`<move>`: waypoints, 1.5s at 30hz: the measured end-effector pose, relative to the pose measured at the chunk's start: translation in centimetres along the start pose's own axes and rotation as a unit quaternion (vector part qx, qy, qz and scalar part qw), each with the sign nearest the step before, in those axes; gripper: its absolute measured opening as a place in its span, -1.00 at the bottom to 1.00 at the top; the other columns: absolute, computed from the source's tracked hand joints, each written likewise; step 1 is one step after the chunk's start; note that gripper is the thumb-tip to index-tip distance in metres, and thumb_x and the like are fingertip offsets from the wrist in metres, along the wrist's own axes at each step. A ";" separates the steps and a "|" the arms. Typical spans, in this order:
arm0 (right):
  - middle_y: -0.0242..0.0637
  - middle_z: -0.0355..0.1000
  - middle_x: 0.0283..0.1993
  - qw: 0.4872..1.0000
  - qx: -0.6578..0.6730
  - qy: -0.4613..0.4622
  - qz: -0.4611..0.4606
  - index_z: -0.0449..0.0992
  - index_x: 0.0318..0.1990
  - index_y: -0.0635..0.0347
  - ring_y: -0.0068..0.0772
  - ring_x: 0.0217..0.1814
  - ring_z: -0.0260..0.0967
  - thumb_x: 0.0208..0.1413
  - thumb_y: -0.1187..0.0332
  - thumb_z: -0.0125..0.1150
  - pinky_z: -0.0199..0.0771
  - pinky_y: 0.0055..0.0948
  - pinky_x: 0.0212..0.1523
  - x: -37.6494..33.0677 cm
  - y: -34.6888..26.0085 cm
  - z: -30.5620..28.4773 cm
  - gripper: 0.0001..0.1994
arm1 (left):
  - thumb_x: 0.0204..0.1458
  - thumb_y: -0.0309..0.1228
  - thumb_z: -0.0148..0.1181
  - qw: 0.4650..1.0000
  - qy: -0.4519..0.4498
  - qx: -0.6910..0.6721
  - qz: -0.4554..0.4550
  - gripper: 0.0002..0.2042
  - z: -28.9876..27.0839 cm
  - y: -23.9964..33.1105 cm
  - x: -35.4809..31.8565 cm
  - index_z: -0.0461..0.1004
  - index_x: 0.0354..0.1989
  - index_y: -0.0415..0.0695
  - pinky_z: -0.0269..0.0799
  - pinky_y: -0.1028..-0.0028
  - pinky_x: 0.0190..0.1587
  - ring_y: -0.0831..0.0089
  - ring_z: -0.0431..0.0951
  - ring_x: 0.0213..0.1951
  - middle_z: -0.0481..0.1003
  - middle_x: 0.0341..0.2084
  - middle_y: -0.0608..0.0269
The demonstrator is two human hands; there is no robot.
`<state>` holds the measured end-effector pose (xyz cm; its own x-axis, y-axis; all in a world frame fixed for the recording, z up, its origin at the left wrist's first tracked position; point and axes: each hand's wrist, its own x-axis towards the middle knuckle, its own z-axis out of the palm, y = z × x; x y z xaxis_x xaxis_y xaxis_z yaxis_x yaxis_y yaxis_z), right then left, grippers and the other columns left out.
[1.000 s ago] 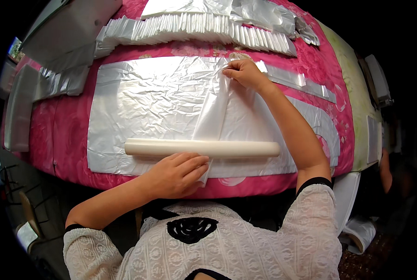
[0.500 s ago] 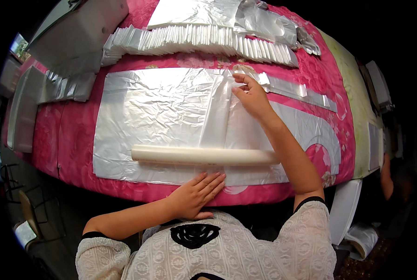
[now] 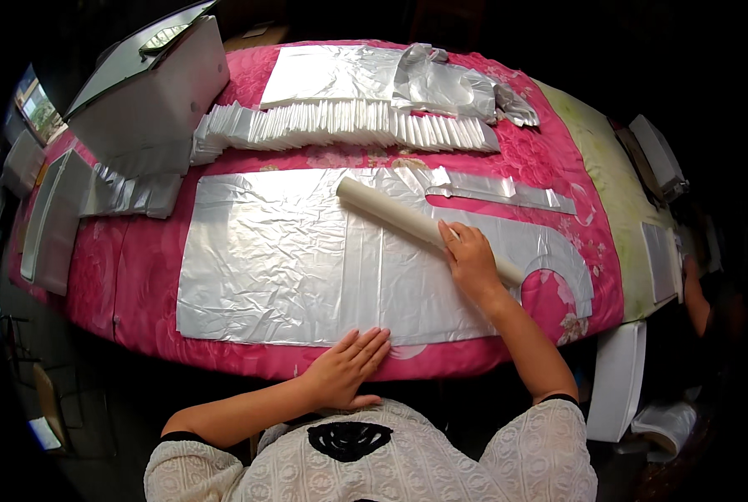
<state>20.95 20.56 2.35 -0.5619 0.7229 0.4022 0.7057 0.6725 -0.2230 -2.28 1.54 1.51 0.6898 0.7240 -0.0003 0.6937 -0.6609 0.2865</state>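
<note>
A silvery-white plastic vest bag (image 3: 257,259), wrinkled at its left half, lies flat on the table with its handle cut-outs to the right. Across it, slanting from upper left to lower right, is a long cream-coloured tube (image 3: 391,209). My right hand (image 3: 473,261) has its fingers round the tube's right part, hiding a piece of it. At the near edge of the bag rests my left hand (image 3: 346,366), flat with fingers stretched out, pressing the edge and holding nothing.
Behind the bag runs a long row of folded white plastic packets (image 3: 332,125), with more silvery bags (image 3: 332,75) beyond. A large white box (image 3: 161,92) and a smaller bin (image 3: 54,222) stand at left. Pink flowered cloth (image 3: 144,276) covers the table. Another person's arm (image 3: 696,297) shows far right.
My right hand has come down from the bag's far side and taken hold of the tube. The tube has turned from level to slanted and moved away from the near edge. The bag's raised fold now lies flat.
</note>
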 end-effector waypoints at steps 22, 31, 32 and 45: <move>-0.25 0.39 -0.01 0.960 0.208 -0.103 -0.154 0.45 0.00 0.02 -0.17 0.06 0.27 -0.20 0.66 0.15 0.23 -0.30 0.10 6.4 -3.4 3.2 -0.49 | -0.03 -0.32 -0.09 0.998 0.041 0.051 0.007 -0.45 1.8 0.7 -0.3 0.15 0.16 -0.36 0.00 0.21 0.24 0.16 0.06 0.28 0.09 0.22 -0.07; -0.18 0.46 -0.15 0.950 0.299 -0.038 -0.077 0.48 -0.11 0.17 -0.11 -0.15 0.39 -0.23 0.70 0.14 0.41 -0.27 -0.15 13.2 -2.9 6.9 -0.57 | 0.06 -0.34 -0.22 0.993 0.042 0.112 0.017 -0.49 2.3 0.6 -0.4 0.11 0.19 -0.32 -0.01 0.24 0.25 0.21 0.05 0.29 0.07 0.24 0.00; -0.14 0.44 -0.15 0.969 0.197 -0.020 -0.151 0.42 -0.01 0.14 -0.08 -0.13 0.36 -0.18 0.66 0.14 0.38 -0.27 -0.12 13.6 -3.2 6.6 -0.53 | 0.06 -0.33 -0.23 0.991 0.043 0.122 0.018 -0.49 2.3 0.5 -0.4 0.11 0.20 -0.31 -0.01 0.24 0.25 0.21 0.05 0.29 0.07 0.25 0.00; -0.19 0.34 -0.01 0.937 0.230 -0.236 -0.117 0.36 0.06 0.15 -0.14 0.06 0.23 -0.20 0.61 0.18 0.18 -0.25 0.12 -0.4 -4.8 -2.1 -0.47 | 0.06 -0.31 -0.20 0.984 0.022 0.173 0.038 -0.49 2.7 1.7 -0.6 0.12 0.20 -0.26 0.02 0.23 0.24 0.24 0.08 0.27 0.07 0.25 0.05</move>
<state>18.70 16.70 5.11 -0.8831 0.4632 0.0744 0.3393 0.7401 -0.5806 -0.91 -0.55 -0.59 0.7375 0.6733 0.0524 0.6753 -0.7352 -0.0593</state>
